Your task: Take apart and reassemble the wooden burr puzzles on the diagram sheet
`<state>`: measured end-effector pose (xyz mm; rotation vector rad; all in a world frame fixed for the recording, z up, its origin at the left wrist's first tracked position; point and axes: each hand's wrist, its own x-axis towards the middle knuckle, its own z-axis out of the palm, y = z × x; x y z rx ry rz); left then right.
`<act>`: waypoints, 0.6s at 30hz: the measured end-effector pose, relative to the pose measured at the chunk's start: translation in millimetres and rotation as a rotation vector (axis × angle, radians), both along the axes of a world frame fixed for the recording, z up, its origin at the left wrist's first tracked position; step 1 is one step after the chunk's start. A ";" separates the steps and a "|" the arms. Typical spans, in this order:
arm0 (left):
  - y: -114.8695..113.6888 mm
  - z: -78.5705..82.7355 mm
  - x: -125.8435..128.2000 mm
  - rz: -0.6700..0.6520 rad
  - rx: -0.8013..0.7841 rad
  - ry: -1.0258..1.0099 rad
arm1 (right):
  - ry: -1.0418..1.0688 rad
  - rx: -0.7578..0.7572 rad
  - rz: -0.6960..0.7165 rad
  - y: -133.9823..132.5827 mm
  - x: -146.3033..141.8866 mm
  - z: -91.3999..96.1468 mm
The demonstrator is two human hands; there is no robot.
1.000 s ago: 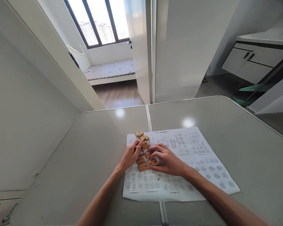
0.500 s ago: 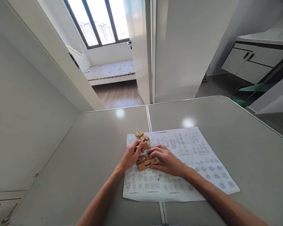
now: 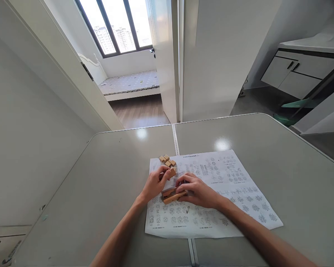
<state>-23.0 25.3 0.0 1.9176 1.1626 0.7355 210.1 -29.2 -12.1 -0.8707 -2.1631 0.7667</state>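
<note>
My left hand (image 3: 155,183) is closed, its thumb and fingers around a small light-brown wooden block (image 3: 172,172). My right hand (image 3: 195,190) pinches the right end of a slim wooden puzzle piece (image 3: 174,197) between thumb and fingers. Against its far side lies a second wooden piece (image 3: 169,192), partly hidden by the fingers. Both pieces are low over the printed sheet (image 3: 211,207); whether they touch it I cannot tell. Several small wooden blocks (image 3: 167,160) lie in a cluster just beyond my left hand.
The sheet, covered in small line diagrams, lies on a glossy grey table (image 3: 105,193). A metal seam (image 3: 175,139) runs across the tabletop. Beyond the table are a door (image 3: 164,63), a bed (image 3: 130,82) and white cabinets (image 3: 297,70).
My right hand has tipped the near wooden piece onto its edge, so its slotted face no longer shows. My left hand and its block have shifted only slightly.
</note>
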 end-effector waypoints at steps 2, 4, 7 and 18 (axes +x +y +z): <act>-0.4 -1.6 0.0 -0.010 0.004 -0.014 | 0.006 -0.015 0.020 -0.1 0.5 -0.3; -1.6 -2.4 0.6 -0.028 0.025 -0.012 | 0.019 -0.037 0.039 0.1 0.9 -1.3; -4.0 -1.6 2.1 -0.042 0.079 0.041 | 0.054 -0.072 0.078 0.8 1.3 -2.5; -6.3 2.8 1.1 -0.148 0.296 0.237 | 0.511 -0.495 -0.020 8.6 8.7 2.7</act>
